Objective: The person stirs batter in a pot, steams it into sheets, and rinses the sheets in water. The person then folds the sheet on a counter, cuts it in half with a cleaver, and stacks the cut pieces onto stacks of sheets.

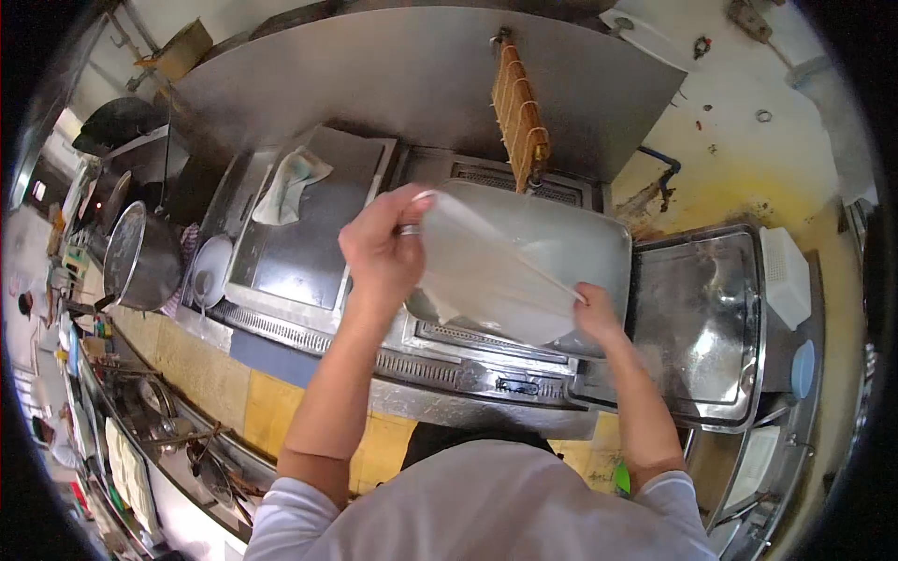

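Observation:
A thin, white, translucent sheet [500, 266] is stretched between my two hands. My left hand [385, 245], with a ring on one finger, pinches its upper left end and holds it raised. My right hand [599, 313] is closed on the sheet's lower right end. Beneath the sheet lies a wide, shallow, pale tray [580, 238] on the metal counter, partly hidden by the sheet. I cannot tell whether the sheet is cloth, plastic or food.
Left of the tray, a crumpled white cloth [290, 185] rests on a flat metal lid [299, 248]. A large pot [145, 257] and white plate [213, 266] stand farther left. At right are a wet metal tray [697, 327] and white basket [784, 278]. A slatted roll [517, 107] hangs behind.

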### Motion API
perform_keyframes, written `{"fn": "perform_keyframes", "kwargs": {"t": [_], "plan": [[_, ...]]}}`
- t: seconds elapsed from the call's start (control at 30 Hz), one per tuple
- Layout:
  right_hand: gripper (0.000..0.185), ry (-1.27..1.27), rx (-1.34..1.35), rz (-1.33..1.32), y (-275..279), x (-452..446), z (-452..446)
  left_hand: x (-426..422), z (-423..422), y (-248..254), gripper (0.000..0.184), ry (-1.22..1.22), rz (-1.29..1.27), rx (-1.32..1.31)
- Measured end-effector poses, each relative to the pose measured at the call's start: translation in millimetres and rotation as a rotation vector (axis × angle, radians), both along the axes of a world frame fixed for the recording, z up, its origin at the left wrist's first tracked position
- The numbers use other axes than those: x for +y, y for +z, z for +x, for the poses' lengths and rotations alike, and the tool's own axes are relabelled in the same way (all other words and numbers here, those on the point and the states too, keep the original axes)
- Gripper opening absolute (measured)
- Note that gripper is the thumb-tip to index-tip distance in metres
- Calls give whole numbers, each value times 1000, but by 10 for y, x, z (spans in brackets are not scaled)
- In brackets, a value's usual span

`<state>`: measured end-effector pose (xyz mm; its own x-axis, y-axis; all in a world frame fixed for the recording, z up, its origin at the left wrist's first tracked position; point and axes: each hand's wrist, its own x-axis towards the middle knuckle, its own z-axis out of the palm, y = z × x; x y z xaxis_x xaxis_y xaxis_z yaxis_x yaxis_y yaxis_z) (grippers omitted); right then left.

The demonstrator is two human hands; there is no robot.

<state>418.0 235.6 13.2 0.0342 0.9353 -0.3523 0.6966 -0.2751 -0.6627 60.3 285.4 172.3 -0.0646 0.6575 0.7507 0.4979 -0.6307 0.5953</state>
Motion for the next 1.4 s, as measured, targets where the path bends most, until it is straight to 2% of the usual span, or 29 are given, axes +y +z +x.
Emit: {"fn": "perform_keyframes", "kwargs": {"t": [0.03,0.13,0.2,0.27,0.3,0.37,0.43,0.5,0.53,0.6,0.67,0.73,0.8,0.83,0.87,0.93,1.0,1.1,1.13,1.17,1.2,1.23,1.33,1.4], "plan": [[37,14,-86,3,6,2,148,-16,-13,-85,41,36,-81,-11],[35,138,-144,326,-21,57,192,-31,238,-575,39,-113,-132,113],[38,155,136,599,684,87,-555,-166,603,-544,39,-309,-88,207],[34,51,675,285,1029,58,-1071,-197,701,-401,38,-338,-43,270],[35,51,530,245,859,63,-1016,-193,747,-330,38,-358,-19,304],[36,44,237,154,160,75,-818,21,368,-212,40,-95,61,188],[33,-132,115,115,-294,-24,-128,149,-23,-96,37,71,-33,-95],[21,-12,-279,363,-624,-195,344,238,-256,-556,35,135,-165,-44],[23,20,-371,405,-536,-302,295,237,-304,-824,34,165,-232,-16],[28,86,-556,492,-245,-457,144,38,-70,-1143,25,91,-569,118],[28,161,-543,390,-376,-411,50,8,31,-1882,12,-59,-492,561],[26,183,-567,206,-477,-366,45,41,165,-2434,12,-117,-575,679],[23,156,-625,-56,-475,-195,114,180,361,-2264,13,-174,-657,549],[23,122,-578,-27,-411,-40,104,242,462,-2132,14,-201,-704,485],[23,88,-530,4,-290,188,43,313,579,-1927,15,-223,-645,396],[24,76,-205,269,95,603,-307,426,789,-1447,19,-264,-531,222],[23,-20,501,685,134,925,-808,485,912,-1151,27,-293,-384,127],[26,80,338,-38,332,900,-1110,691,694,-1096,40,-271,-233,57],[28,112,184,21,204,812,-1030,836,436,-1130,43,-181,-270,6],[30,147,28,77,-13,696,-847,802,251,-818,42,-55,-286,-104],[32,153,-43,69,-270,653,-508,783,59,-639,40,66,-234,-161],[34,161,-114,61,-445,616,-151,808,-122,-610,38,156,-310,-302],[31,128,-218,91,-266,573,75,737,-204,-847,37,153,-235,-148],[29,190,-91,290,66,707,-260,622,103,-1033,40,-19,-250,30]]}}
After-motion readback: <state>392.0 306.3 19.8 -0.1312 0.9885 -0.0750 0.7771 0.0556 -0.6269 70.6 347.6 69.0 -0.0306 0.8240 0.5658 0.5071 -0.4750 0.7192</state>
